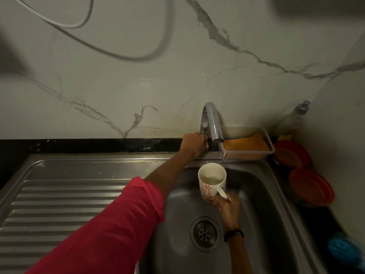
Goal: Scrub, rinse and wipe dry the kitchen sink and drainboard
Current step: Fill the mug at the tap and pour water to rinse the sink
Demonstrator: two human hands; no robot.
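Note:
A steel sink basin (262,196) with a round drain (204,233) lies at the lower right, and its ribbed drainboard (59,194) stretches to the left. My left hand (194,144) grips the handle at the base of the chrome tap (212,121). A thin stream of water falls from the spout into a white mug with red flowers (211,181). My right hand (227,206) holds that mug by its handle over the basin, upright and partly filled.
A clear plastic tub with an orange sponge (247,144) sits right of the tap. Red plastic lids or plates (311,186) lie on the dark counter at the right, a bottle (294,119) stands in the corner, and something blue (343,249) lies at the lower right.

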